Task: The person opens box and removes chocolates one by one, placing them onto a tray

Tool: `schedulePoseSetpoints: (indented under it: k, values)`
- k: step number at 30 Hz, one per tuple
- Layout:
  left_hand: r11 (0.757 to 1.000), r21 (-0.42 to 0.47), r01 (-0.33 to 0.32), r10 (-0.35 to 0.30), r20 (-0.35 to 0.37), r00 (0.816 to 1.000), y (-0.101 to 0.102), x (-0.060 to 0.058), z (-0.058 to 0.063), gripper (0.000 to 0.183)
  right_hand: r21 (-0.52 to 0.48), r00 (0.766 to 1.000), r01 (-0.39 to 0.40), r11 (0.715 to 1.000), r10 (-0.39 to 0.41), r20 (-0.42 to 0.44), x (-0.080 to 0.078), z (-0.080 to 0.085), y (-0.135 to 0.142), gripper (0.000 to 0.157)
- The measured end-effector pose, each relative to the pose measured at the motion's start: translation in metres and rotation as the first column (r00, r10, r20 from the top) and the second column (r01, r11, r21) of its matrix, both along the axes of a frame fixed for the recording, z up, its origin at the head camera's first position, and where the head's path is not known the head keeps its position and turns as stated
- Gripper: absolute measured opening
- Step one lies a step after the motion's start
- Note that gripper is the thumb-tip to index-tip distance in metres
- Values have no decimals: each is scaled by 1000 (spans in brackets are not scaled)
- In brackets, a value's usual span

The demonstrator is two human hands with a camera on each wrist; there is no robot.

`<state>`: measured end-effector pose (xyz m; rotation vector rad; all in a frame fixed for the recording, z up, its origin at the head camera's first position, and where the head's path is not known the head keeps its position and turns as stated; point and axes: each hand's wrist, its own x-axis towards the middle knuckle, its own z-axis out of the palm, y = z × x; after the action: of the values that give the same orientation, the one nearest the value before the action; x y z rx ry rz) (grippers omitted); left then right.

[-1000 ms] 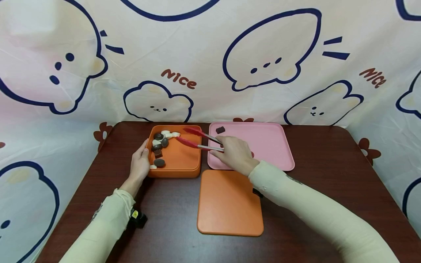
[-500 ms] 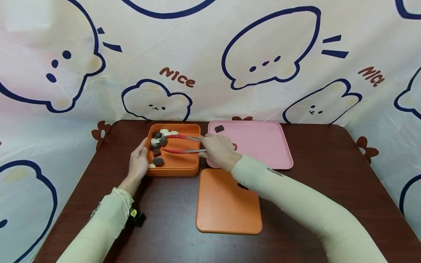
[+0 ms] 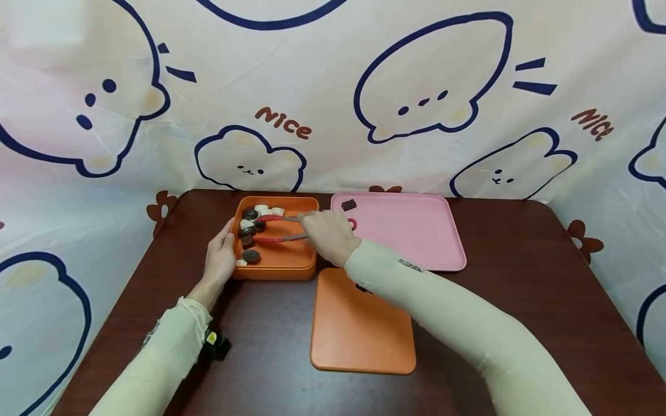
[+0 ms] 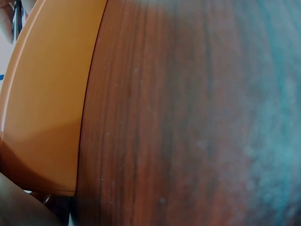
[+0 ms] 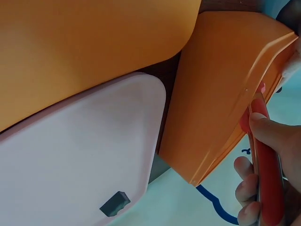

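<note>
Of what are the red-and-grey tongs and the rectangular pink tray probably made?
Red-and-grey tongs: smooth grey shafts suggest metal; matte red tips, perhaps silicone. Rectangular pink tray: likely satin plastic, from its even colour and rounded corners.

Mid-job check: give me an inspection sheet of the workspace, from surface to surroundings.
Surface: dark brown table.
Job's things: orange box, dark and white pieces mostly toward its left side; red tongs, tips apart, over the box; pink tray, one dark block near its far left corner.
Clutter: orange lid, lying flat on the table, nearer the person than the tray.
Left hand: holds the box's left side.
Right hand: holds the tongs.
Cables: nothing seen.
Surroundings: printed cloth behind the table.
</note>
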<state>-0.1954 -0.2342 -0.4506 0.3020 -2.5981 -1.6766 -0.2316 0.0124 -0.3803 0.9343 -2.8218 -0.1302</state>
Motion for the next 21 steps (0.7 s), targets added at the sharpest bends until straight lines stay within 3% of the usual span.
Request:
schedulePoseSetpoints:
  k: [8, 15, 21]
  values:
    - [1000, -11, 12, -12, -13, 1000, 0, 0, -1, 52, 36, 1000, 14, 999, -13, -17, -4, -4, -4, 17]
    - [1000, 6, 2, -2, 1, 1000, 1, -1, -1, 51, 57, 999, 22, 998, -19, -47, -3, -8, -4, 26]
    - [1000, 1, -4, 4, -4, 1000, 1, 0, -1, 51, 44, 997, 8, 999, -5, -72, -4, -11, -2, 17]
